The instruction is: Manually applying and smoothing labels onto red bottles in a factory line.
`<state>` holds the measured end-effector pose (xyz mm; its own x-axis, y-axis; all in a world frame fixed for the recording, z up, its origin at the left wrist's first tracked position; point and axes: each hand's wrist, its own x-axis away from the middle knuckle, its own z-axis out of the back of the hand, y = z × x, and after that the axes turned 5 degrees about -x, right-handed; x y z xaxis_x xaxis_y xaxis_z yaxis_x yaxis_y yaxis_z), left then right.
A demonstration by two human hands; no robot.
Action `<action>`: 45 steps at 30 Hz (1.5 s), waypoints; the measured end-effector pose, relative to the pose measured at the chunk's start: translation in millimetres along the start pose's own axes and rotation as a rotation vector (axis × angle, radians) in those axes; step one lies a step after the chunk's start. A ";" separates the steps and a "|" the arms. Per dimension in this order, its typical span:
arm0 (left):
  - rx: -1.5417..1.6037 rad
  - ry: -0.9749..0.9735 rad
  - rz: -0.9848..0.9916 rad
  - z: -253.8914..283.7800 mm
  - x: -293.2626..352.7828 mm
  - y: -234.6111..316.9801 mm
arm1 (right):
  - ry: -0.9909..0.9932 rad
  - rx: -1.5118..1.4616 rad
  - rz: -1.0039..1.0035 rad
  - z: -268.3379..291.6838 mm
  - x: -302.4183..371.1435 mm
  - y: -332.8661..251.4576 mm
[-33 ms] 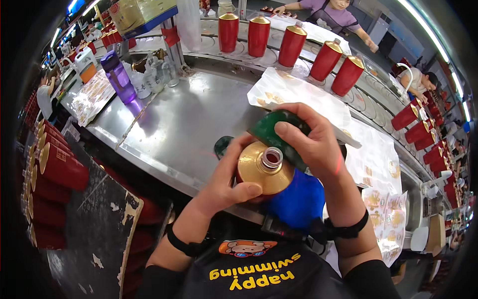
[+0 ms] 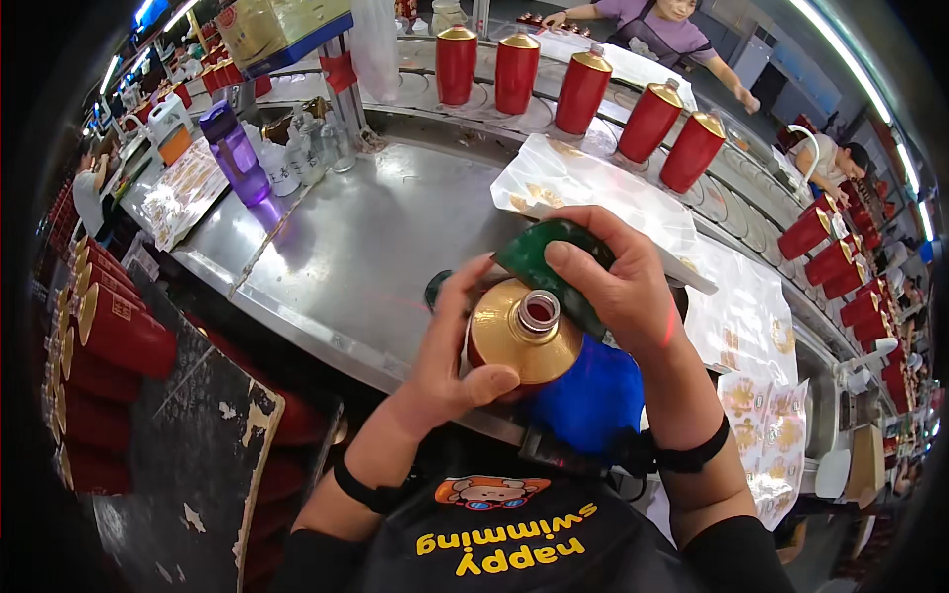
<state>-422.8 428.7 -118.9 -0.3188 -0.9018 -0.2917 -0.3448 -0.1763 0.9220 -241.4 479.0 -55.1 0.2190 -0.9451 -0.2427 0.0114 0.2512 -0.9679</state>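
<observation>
My left hand (image 2: 443,368) is wrapped round a red bottle (image 2: 512,346) with a gold shoulder, tilted so its uncapped clear neck faces up toward me. My right hand (image 2: 625,287) grips a dark green, slightly shiny flat piece (image 2: 534,252), thumb on top, beside the bottle's far right side. Its kind cannot be made out. A dark green rounded thing (image 2: 435,288) shows partly behind my left fingers. Under the bottle is a bright blue rounded thing (image 2: 595,395), partly covered.
Red bottles (image 2: 585,91) stand along a curved conveyor (image 2: 425,90) beyond the metal table (image 2: 366,237). A purple drinking bottle (image 2: 234,153) and small glass bottles (image 2: 336,141) are at the left. Printed white paper (image 2: 608,203) lies right. More red bottles (image 2: 119,321) stand left; co-workers (image 2: 660,40) work opposite.
The bottles on the conveyor have shifted slightly to the right. My hands and the bottle have barely moved. A co-worker's outstretched hand has moved a little to the right.
</observation>
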 end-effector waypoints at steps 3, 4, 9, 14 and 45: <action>-0.426 0.224 -0.392 5.6 11.5 -12.7 | -0.025 0.052 0.010 1.7 0.2 -3.2; -0.785 0.269 -0.602 8.3 13.0 -14.6 | -0.045 0.088 0.009 3.0 -0.7 -3.6; -1.053 0.257 -0.756 -0.3 21.8 -7.8 | -0.034 0.097 0.014 3.6 0.3 -0.5; -1.110 0.235 -0.782 -18.3 25.6 4.9 | -0.028 0.143 0.037 3.2 2.2 -0.3; -0.270 0.119 -0.059 -13.2 2.8 8.6 | -0.142 0.174 0.184 10.2 -13.4 -2.4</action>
<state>-415.0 419.4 -108.5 -0.1943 -0.9238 -0.3298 -0.1071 -0.3142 0.9433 -234.4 493.1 -48.8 0.3667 -0.8450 -0.3893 0.1234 0.4589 -0.8799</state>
